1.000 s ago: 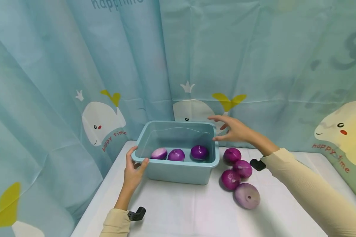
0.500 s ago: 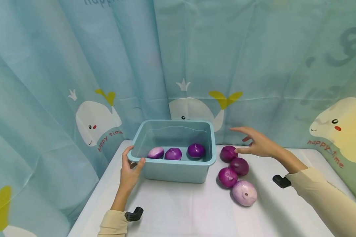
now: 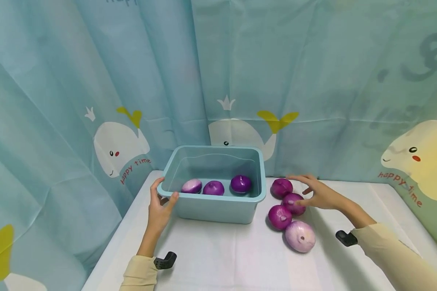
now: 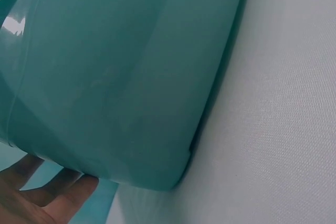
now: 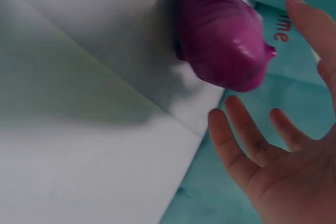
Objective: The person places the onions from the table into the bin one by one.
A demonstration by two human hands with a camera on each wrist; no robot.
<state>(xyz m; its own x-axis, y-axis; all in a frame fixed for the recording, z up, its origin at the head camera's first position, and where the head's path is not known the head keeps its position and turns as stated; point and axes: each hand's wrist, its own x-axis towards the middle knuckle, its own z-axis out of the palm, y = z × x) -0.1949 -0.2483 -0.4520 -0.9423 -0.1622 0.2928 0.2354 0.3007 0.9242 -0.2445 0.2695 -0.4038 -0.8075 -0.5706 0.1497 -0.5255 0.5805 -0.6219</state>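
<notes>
A light blue plastic bin [image 3: 218,208] stands on the table with three red onions inside: a pale-sided one [image 3: 191,186], a middle one [image 3: 213,188] and a darker one [image 3: 240,184]. My left hand [image 3: 158,210] grips its front left corner, thumb at the front rim; its fingers [image 4: 76,195] lie against the wall in the left wrist view. To the right, several red onions form a line, among them a back one [image 3: 281,188] and a large pale one [image 3: 300,237]. My right hand [image 3: 320,195] hovers spread over the second onion [image 3: 293,203]; the right wrist view shows a gap between fingers and onion [image 5: 226,38].
A white cloth [image 3: 218,254] covers the table. Behind it hangs a blue-green curtain [image 3: 313,81] printed with whales, close to the bin's back. Black wrist cameras sit at the left cuff [image 3: 165,261] and the right cuff [image 3: 346,238].
My right hand has moved from the bin's right rim rightward, then down over the onions. My left hand stays on the bin's corner. The head view has shifted slightly.
</notes>
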